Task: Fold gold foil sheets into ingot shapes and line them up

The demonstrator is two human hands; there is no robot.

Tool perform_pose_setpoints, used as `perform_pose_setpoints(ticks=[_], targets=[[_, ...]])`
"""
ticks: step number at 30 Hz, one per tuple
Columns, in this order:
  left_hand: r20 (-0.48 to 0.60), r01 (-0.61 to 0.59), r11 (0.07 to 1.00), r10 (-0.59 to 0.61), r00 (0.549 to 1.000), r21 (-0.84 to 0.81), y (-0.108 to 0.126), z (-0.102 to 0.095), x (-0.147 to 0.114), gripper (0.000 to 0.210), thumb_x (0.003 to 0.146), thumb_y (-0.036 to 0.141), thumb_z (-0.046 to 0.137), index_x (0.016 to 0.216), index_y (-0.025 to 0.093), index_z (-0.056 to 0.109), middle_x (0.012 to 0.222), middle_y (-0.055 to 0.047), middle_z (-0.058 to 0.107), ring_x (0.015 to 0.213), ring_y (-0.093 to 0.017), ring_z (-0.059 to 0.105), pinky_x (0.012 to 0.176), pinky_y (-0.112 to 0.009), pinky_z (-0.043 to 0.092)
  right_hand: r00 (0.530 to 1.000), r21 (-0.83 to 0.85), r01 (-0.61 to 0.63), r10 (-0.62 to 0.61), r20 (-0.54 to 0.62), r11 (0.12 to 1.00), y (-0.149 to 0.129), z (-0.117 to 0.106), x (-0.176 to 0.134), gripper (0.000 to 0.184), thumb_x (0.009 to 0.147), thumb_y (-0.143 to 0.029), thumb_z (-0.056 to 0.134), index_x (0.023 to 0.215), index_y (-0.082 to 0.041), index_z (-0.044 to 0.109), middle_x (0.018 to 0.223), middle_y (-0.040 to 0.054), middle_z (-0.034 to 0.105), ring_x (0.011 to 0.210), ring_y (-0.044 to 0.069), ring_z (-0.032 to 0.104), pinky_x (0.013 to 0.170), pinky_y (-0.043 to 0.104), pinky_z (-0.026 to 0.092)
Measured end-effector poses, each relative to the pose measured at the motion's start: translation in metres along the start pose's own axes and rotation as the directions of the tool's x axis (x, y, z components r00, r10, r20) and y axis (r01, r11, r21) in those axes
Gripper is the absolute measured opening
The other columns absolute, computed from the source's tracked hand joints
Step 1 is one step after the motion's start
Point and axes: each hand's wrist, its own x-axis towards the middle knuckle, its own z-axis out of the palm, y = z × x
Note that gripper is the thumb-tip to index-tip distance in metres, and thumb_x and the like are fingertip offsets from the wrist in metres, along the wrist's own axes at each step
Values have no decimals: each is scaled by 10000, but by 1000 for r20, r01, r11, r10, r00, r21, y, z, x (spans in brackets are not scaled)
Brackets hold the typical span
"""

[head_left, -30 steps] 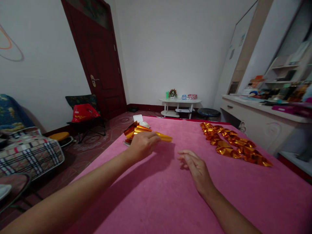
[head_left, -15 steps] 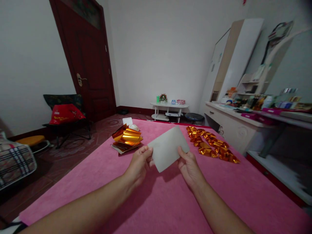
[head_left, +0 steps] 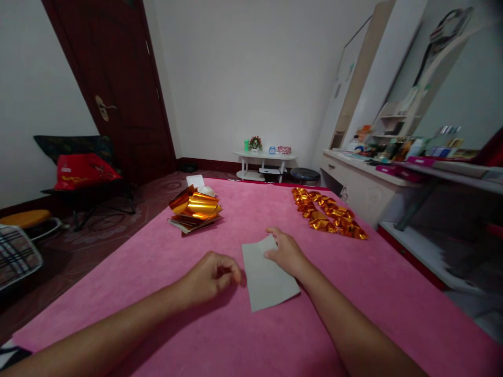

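A plain grey sheet [head_left: 269, 280] is seen just below the centre of the frame, spread over a pink cloth [head_left: 188, 335]. Its upper right corner is touched by the right hand [head_left: 286, 252]: the thumb is laid on the sheet's face, and the fingers are extended past its top edge. Whether the corner is actually pinched cannot be told, as the underside is hidden. The left hand [head_left: 216, 275] is placed just beside the sheet's left edge, its fingers loosely curled and a gap left between thumb and forefinger.

Left of centre, a loose stack of gold foil sheets [head_left: 196, 207] is heaped on the cloth, with some of its upper layers curled. Right of centre, folded gold foil pieces [head_left: 334, 212] are laid out in slanting rows. In the background, a small white table [head_left: 261, 155] is set near the wall, and a red bag [head_left: 84, 170] is rested on a dark chair [head_left: 74, 145] at left.
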Motion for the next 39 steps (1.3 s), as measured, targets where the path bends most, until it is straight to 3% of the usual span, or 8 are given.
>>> perform_pose_setpoints(ticks=[4,8,10,18,24,31,35,39], targets=[[66,-255,853,254,965,456,0,-5,10,338,813,129,507,1116,199,641,1111,-98,633,1019,-193,575,901,-308,446,998,-228,49,-55,-23,973,-6,0,-6,640,631,-134,726,1235,-234,542,1001,71,671,938,231,618,791,308,441],[328,-398,717,245,912,573,7,0,13,551,820,162,523,1356,269,455,1422,-79,431,1276,-246,430,1066,-385,342,995,-349,44,-71,-64,936,-7,-1,-12,621,698,-186,689,1291,-207,506,992,115,673,928,269,617,791,349,439],[369,-409,691,216,904,596,5,3,15,543,829,121,470,1352,267,464,1437,-65,418,1292,-233,423,1079,-377,336,991,-349,97,-122,-51,932,-3,-7,-16,521,753,-136,604,1265,-203,539,1033,113,664,951,251,610,831,347,437],[271,-403,716,299,915,570,-15,4,17,614,741,-4,403,1292,234,534,1388,-58,483,1283,-169,438,1094,-340,325,931,-50,343,-333,152,938,17,-50,-39,463,752,-53,536,1120,-302,666,1305,49,514,1218,212,474,1022,400,377],[235,-405,767,330,914,498,-17,4,19,636,728,-11,402,1291,255,531,1360,-48,512,1244,-166,477,1073,-338,350,913,114,350,-366,183,930,14,-41,-54,286,780,-209,644,1031,-331,709,1349,52,503,1256,241,440,1051,471,339],[356,-413,857,299,885,309,1,-7,14,637,658,35,576,1247,278,573,1295,-46,565,1233,-224,480,1073,-381,330,844,164,460,-488,224,872,4,-33,-65,261,827,-188,578,960,-352,731,1037,33,704,1025,227,605,945,460,432],[371,-388,870,267,889,305,5,-7,8,432,617,240,779,1039,281,698,1286,-49,565,1207,-266,481,1069,-403,303,888,173,384,-414,200,907,-3,-33,-74,176,843,-273,579,836,-273,755,927,53,715,928,228,626,857,387,474],[215,-343,889,287,933,304,3,7,10,289,645,400,770,861,215,722,1111,-67,629,1009,-225,556,934,-327,393,945,76,295,-303,121,952,-13,-29,-76,285,855,-270,525,636,-201,693,659,25,652,661,177,590,658,286,462]])
